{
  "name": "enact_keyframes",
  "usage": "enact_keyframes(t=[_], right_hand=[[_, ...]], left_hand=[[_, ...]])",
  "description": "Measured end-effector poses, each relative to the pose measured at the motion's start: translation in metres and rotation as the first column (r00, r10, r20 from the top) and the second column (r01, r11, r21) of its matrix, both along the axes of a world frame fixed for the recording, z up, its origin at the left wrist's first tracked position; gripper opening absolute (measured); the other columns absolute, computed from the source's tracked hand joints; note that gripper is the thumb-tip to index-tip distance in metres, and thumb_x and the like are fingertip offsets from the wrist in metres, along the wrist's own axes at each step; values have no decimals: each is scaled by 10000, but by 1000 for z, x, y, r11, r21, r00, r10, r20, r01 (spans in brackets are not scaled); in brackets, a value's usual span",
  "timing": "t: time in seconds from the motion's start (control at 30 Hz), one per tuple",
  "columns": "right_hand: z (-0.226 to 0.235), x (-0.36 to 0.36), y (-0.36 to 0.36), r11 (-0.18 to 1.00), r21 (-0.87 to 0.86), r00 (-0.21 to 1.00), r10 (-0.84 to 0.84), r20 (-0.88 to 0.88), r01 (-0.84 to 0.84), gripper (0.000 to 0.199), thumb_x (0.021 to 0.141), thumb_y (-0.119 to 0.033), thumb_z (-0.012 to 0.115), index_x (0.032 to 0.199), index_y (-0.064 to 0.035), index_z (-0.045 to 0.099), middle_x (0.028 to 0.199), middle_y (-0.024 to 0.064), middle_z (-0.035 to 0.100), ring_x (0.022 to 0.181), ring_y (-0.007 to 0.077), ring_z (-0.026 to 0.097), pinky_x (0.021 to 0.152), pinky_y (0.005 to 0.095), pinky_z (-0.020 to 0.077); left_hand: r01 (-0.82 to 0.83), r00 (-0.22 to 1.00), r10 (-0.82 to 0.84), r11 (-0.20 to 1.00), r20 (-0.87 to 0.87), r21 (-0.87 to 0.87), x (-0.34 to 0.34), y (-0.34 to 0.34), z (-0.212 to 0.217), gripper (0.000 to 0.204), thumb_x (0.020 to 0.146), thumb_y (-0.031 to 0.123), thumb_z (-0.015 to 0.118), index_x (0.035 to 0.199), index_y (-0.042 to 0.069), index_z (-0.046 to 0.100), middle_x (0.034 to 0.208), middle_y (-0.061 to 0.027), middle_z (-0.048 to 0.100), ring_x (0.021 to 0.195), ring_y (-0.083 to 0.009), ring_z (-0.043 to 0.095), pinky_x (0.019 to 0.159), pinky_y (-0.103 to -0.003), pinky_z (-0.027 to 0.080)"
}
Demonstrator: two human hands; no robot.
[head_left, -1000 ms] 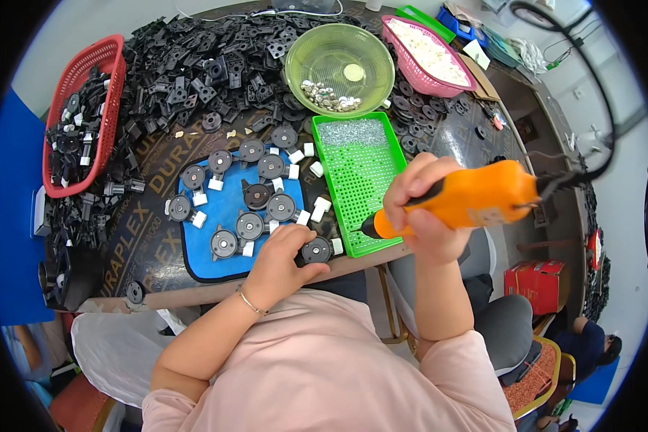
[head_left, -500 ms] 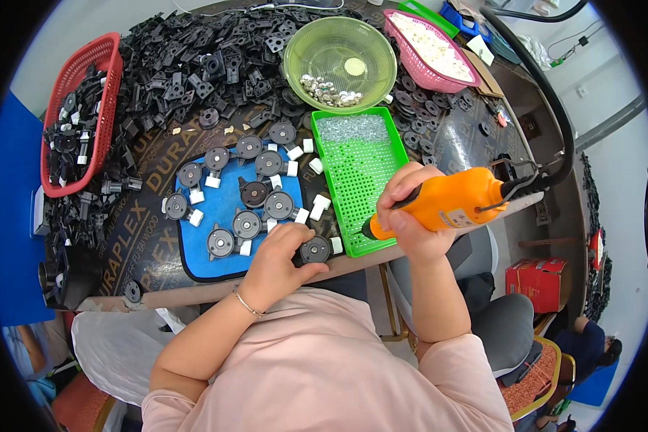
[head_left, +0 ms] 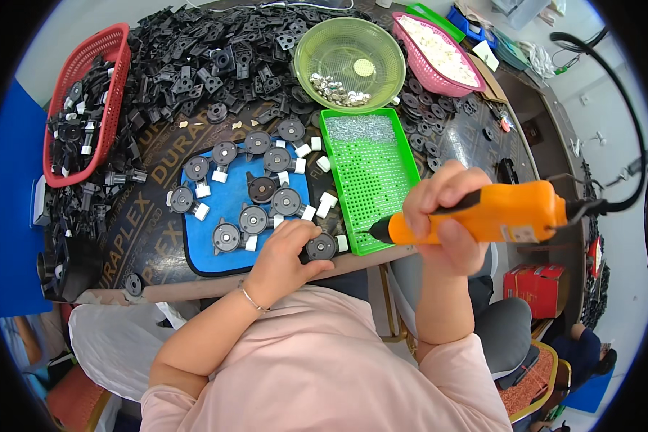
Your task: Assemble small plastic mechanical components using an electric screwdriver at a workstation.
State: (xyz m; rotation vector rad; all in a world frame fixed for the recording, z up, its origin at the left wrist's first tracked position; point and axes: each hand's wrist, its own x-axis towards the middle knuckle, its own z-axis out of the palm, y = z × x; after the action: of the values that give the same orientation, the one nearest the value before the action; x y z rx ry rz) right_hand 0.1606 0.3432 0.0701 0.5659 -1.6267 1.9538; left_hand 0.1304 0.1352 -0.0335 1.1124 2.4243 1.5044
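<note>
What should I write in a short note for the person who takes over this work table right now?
Left hand: rests on the blue mat and steadies a round black part at the mat's near right corner.
Right hand: grips the orange electric screwdriver, tip pointing left toward that part, close above the green tray.
On the mat: about ten round black parts, white blocks beside them.
Behind: green bowl with small metal pieces, pink basket, red basket, heap of loose black parts.
Done or left: which parts are already screwed cannot be told from this view.
</note>
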Motion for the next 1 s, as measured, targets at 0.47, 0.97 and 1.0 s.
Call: enact_keyframes(t=[0.47,0.97,1.0], right_hand=[[-10,-9,-49,959,96,959,253,127,-266,224,730,-55,690,873,-29,519,803,93,519,616,152,558,562,249,465],[-4,-15,-50,928,-29,925,372,76,-371,245,709,-86,715,853,-55,519,794,63,526,611,147,531,540,251,439],[0,-13,-51,907,-219,918,386,93,-360,258,723,-128,725,852,-59,512,795,59,520,584,144,520,514,255,430]], left_hand=[[0,999,0,1000,39,1,1,-1,-2,465,578,121,810,961,0,576,961,-127,593,915,-316,554,794,-364,464],[49,997,-48,999,65,-13,-2,-4,-3,461,601,149,798,971,2,568,971,-141,578,937,-336,534,820,-388,446],[46,998,-46,999,34,5,-1,-5,-4,475,596,158,802,978,1,567,980,-147,576,944,-343,532,831,-388,444]])
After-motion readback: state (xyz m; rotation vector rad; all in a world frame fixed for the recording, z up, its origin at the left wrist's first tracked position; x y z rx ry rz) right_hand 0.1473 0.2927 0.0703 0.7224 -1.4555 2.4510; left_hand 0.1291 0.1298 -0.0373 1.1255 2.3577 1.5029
